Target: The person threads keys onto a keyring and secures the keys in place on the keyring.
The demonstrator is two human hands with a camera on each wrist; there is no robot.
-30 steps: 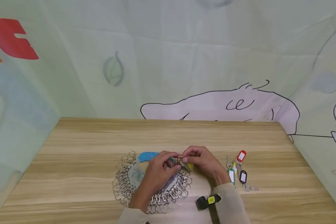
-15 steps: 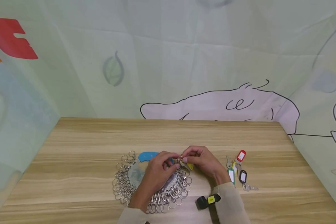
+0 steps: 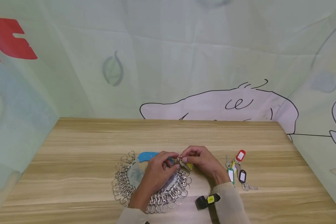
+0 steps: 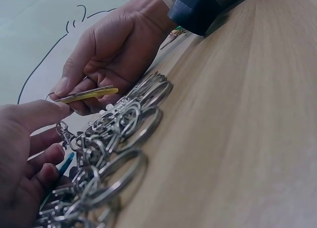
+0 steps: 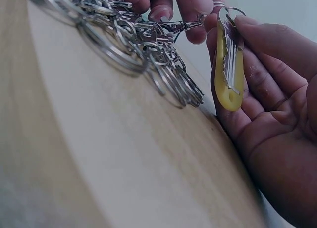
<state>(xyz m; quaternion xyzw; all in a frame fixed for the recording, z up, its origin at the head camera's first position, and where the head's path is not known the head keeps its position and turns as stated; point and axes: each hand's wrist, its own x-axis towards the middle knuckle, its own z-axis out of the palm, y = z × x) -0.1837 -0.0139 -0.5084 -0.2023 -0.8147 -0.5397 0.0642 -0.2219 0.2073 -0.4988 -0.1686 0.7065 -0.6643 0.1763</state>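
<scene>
In the head view, my left hand [image 3: 156, 171] and right hand [image 3: 203, 160] meet over the right part of a round plate [image 3: 134, 175] fringed with metal clasps and rings. Right thumb and fingers pinch a split key ring [image 5: 237, 10], as the right wrist view shows. From that ring hang a silver key [image 5: 230, 60] and a yellow key tag [image 5: 232, 98]. A swivel clasp [image 5: 181, 26] at the plate's edge reaches up to the same ring, with left fingers holding around it. The left thumb's grip is partly hidden behind the ring and tag.
Right of the hands lie several keys with tags: red [image 3: 241, 155], green [image 3: 231, 175], black [image 3: 242, 176] and yellow. A blue piece [image 3: 147, 156] sits at the plate's far edge. Several large rings [image 4: 119, 176] stick out over the wooden table [image 3: 100, 133]. A patterned cloth [image 3: 168, 62] stands behind.
</scene>
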